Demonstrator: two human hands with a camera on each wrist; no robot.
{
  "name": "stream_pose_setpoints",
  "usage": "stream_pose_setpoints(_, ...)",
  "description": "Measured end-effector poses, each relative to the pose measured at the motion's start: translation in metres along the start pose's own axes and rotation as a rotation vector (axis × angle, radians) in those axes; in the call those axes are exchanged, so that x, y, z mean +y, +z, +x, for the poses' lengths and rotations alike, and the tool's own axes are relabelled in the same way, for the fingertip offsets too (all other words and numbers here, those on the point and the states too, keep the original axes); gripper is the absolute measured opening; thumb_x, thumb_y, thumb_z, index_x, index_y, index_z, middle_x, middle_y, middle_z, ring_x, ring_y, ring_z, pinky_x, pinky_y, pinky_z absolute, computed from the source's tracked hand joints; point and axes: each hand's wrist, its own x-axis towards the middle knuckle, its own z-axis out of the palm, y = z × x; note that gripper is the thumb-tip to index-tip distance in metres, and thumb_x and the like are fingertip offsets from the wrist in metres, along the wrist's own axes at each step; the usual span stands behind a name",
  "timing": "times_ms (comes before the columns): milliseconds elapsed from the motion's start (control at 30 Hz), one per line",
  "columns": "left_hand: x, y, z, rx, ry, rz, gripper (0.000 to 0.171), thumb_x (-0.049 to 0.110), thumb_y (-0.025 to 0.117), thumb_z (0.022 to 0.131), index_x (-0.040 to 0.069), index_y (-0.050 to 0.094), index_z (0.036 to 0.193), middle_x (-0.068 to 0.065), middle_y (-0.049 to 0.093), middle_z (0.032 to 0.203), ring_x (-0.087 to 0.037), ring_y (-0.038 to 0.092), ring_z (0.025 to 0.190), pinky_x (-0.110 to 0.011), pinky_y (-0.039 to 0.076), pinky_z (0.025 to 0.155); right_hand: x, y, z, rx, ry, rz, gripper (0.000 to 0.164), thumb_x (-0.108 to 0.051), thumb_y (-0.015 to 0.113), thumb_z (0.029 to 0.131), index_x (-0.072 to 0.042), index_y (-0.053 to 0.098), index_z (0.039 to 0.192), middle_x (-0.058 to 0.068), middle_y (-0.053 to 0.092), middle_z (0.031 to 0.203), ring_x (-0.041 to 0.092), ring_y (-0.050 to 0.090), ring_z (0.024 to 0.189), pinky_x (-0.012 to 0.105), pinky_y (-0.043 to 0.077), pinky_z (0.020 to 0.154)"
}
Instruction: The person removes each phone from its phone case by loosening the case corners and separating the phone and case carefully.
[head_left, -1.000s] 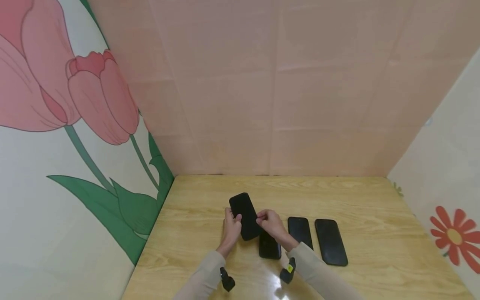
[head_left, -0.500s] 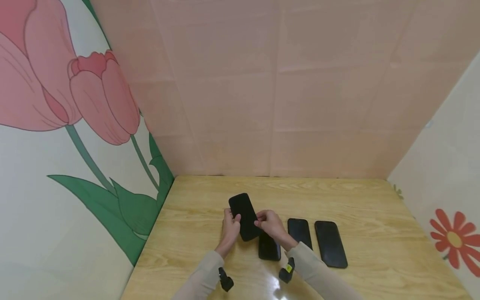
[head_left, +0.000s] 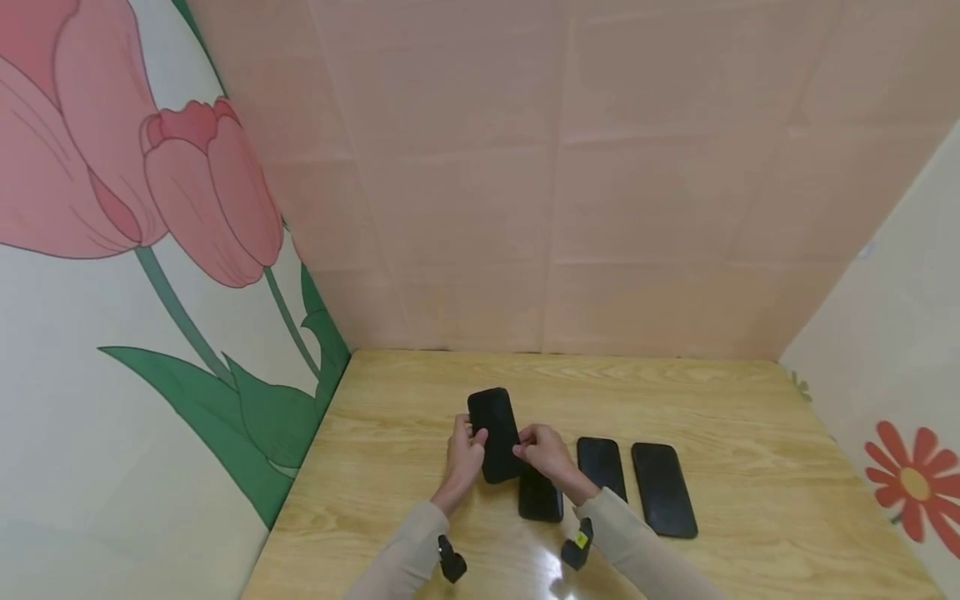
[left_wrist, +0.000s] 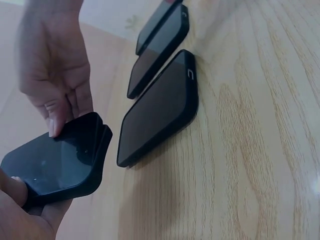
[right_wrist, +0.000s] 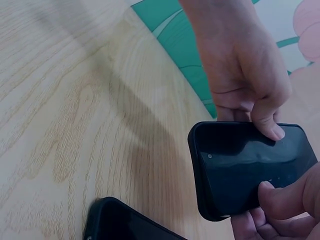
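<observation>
Left hand (head_left: 465,458): curled round the long edge of the phone nearest to it, thumb on the glossy face, fingers behind.
Right hand (head_left: 546,452): pinching the opposite long edge, thumb on the face, fingers underneath.
Held phone (head_left: 495,435): between both hands, raised off the surface (head_left: 720,400), tilted; glossy front layer and black back layer slightly apart at one end.
Near phone (head_left: 540,498): flat, just below the right hand, upper end hidden behind the held one.
Middle phone (head_left: 601,465): flat, to the right of the right hand, lower end partly behind the sleeve.
Outer phone (head_left: 664,490): flat, farther right of the right hand, just beside the middle one.
Wrist cameras (head_left: 452,561): black, one below each hand.
Tulip mural (head_left: 206,192): pink, green-leaved, well left of the left hand.
Red flower (head_left: 914,483): well right of the right hand.
</observation>
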Motion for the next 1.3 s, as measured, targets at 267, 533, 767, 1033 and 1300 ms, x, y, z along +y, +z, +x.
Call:
stream_pose_setpoints(267, -0.001, -0.001, -0.001, -0.017, 0.008, 0.001, 0.020, -0.004, 0.053, 0.097, -0.001, 0.050, 0.117, -0.026, 0.067, 0.109, -0.034, 0.066, 0.098, -0.049, 0.052, 0.084, 0.003, 0.002, -0.002, 0.007, -0.009, -0.064, 0.011, -0.002, 0.071, 0.086, 0.003, 0.063, 0.092, 0.007, 0.059, 0.081, 0.020, 0.053, 0.073, 0.031, 0.045, 0.063)
stream_pose_setpoints(533, 0.000, -0.003, 0.002, -0.007, 0.030, -0.005, 0.023, -0.002, 0.056, 0.097, 0.000, 0.052, 0.120, -0.024, 0.068, 0.103, -0.031, 0.067, 0.091, -0.047, 0.053, 0.080, 0.004, 0.003, -0.001, 0.014, -0.014, -0.066, 0.010, -0.002, 0.071, 0.087, 0.001, 0.062, 0.092, 0.006, 0.058, 0.080, 0.020, 0.052, 0.071, 0.031, 0.044, 0.062)
stream_pose_setpoints(767, 0.001, -0.004, 0.005, 0.023, 0.006, -0.036, 0.022, -0.003, 0.056, 0.097, -0.003, 0.051, 0.119, -0.027, 0.069, 0.098, -0.033, 0.068, 0.087, -0.045, 0.054, 0.076, -0.004, 0.002, 0.001, -0.037, -0.036, -0.064, 0.021, -0.005, 0.072, 0.088, 0.002, 0.065, 0.107, 0.005, 0.058, 0.081, 0.019, 0.053, 0.072, 0.032, 0.044, 0.062)
stream_pose_setpoints(1033, 0.004, -0.002, 0.004, 0.016, -0.018, -0.045, 0.023, -0.001, 0.054, 0.098, -0.005, 0.050, 0.120, -0.028, 0.067, 0.103, -0.035, 0.067, 0.092, -0.047, 0.054, 0.080, -0.007, 0.002, 0.001, -0.078, -0.042, -0.041, 0.027, -0.002, 0.075, 0.085, 0.007, 0.063, 0.108, 0.007, 0.060, 0.078, 0.019, 0.053, 0.068, 0.031, 0.043, 0.058)
stream_pose_setpoints(1300, 0.003, -0.002, 0.001, -0.025, -0.019, -0.064, 0.025, -0.001, 0.054, 0.099, -0.003, 0.051, 0.124, -0.029, 0.067, 0.107, -0.036, 0.067, 0.095, -0.049, 0.053, 0.082, -0.003, 0.003, -0.002, -0.083, -0.036, -0.027, 0.015, 0.001, 0.072, 0.087, 0.003, 0.063, 0.098, 0.007, 0.059, 0.079, 0.018, 0.052, 0.068, 0.031, 0.044, 0.059)
